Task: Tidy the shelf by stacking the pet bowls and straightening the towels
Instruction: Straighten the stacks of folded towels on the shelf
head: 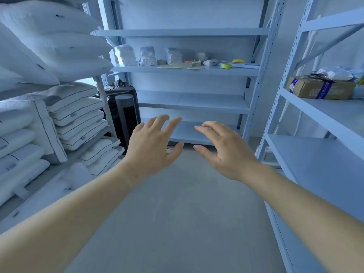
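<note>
Head view: your left hand (151, 146) and right hand (222, 148) reach forward, fingers spread, holding nothing. White towel stacks (146, 56) (three, uneven) sit left on the far shelf (185, 70); a green bowl (226, 65) and a yellow one (238, 61) lie apart toward its right.

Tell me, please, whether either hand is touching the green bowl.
Apart. The head view shows the left hand and right hand open in mid-air, while the green bowl sits on the shelf well above them.
</note>
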{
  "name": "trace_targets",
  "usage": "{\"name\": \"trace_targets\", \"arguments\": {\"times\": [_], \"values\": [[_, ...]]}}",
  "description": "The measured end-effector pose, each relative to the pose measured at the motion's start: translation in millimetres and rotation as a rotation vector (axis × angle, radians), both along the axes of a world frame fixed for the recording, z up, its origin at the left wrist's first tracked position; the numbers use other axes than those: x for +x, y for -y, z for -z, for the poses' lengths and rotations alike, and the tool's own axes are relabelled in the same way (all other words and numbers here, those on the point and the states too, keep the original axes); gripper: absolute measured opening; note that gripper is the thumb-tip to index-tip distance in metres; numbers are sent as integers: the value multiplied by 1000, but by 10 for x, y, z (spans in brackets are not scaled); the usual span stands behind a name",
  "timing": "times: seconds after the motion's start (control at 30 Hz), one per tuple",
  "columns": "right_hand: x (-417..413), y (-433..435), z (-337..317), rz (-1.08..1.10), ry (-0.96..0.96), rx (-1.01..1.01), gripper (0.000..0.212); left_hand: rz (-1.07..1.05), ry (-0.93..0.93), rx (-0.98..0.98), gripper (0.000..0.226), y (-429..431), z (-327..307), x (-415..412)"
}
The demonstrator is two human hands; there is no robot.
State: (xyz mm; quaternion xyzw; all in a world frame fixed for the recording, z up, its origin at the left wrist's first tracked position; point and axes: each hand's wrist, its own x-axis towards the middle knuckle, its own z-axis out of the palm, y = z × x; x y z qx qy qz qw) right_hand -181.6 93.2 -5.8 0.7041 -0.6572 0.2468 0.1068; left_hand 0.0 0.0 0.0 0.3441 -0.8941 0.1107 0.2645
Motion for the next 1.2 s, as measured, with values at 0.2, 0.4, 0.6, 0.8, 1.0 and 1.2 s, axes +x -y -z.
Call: {"name": "trace_targets", "arguments": {"times": [0.2,0.4,0.6,0.8,1.0,1.2], "values": [[-75,452,426,8,47,75,50,-7,37,54,61,446,450,-66],[-203,1131,700,6,65,155,48,-7,35,147,51,1163,748,-130],[-215,1841,819,-7,103,193,45,-27,65,211,48,1878,864,-91],[-143,2531,840,-34,201,125,43,-2,-56,266,47,2466,856,-165],[-313,3140,827,-35,262,119,42,-35,-67,328,48,2948,904,-327],[-780,3864,897,-84,320,86,40,-49,-21,290,47,3679,897,-704]]}}
